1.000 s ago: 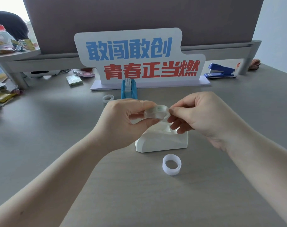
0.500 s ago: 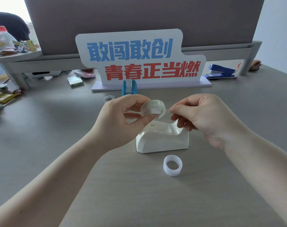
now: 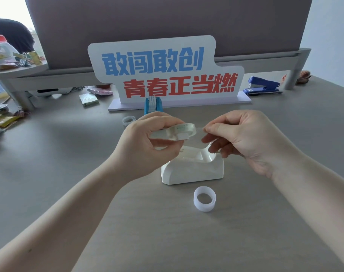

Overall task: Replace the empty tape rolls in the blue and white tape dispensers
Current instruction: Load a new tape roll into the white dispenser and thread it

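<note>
My left hand (image 3: pixel 147 146) holds a clear tape roll (image 3: pixel 184 129) on a white spindle, above the white tape dispenser (image 3: pixel 192 171) on the desk. My right hand (image 3: pixel 245 138) pinches the free end of the tape, pulled a short way off the roll to the right. The dispenser's cradle is open and empty beneath the hands. An empty white core (image 3: pixel 204 201) lies in front of the dispenser. The blue tape dispenser (image 3: pixel 153 106) stands behind my hands near the sign, with another small ring (image 3: pixel 128 120) to its left.
A sign with blue and red characters (image 3: pixel 163 71) stands at the back on a white base. A blue stapler (image 3: pixel 262 86) sits at the back right. Sticky notes (image 3: pixel 88 99), clips and packets crowd the left edge under a grey shelf.
The roll has tilted flatter in my left hand and its spindle now shows. My right hand has drawn the tape end slightly away to the right.
</note>
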`<action>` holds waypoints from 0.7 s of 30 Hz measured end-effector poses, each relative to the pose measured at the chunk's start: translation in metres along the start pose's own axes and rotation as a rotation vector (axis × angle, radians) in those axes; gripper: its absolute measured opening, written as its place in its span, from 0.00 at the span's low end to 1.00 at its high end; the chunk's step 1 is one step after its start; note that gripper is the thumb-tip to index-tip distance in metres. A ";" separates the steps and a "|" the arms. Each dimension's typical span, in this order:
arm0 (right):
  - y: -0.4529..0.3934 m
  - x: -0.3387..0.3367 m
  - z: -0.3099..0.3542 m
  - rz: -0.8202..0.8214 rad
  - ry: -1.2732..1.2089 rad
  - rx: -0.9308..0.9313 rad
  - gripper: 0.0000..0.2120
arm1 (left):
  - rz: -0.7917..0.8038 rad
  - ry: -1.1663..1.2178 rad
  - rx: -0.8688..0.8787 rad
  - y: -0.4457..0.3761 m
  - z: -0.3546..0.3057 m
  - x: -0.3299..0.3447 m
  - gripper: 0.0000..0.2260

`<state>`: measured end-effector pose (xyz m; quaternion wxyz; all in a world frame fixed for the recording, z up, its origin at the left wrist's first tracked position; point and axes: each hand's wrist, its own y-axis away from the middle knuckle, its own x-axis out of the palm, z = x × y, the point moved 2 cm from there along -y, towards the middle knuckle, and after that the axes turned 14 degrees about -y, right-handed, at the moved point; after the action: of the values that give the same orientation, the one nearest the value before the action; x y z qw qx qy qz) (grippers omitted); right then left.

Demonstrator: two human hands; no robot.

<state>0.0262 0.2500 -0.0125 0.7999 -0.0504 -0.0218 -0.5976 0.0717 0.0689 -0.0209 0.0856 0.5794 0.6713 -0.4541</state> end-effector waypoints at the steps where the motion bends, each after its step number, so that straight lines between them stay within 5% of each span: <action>1: 0.000 0.000 0.001 0.005 -0.023 0.003 0.06 | -0.016 -0.006 0.010 -0.001 0.000 0.000 0.13; 16: -0.007 0.007 -0.006 0.053 -0.314 0.062 0.05 | 0.054 0.426 -0.262 -0.003 0.008 0.003 0.09; 21: -0.007 0.010 -0.009 0.059 -0.404 0.112 0.08 | -0.032 0.303 -0.269 -0.006 0.008 0.009 0.08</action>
<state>0.0216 0.2379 -0.0199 0.7980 -0.1254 -0.2133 -0.5496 0.0599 0.0696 -0.0280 0.0529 0.6138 0.7402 -0.2694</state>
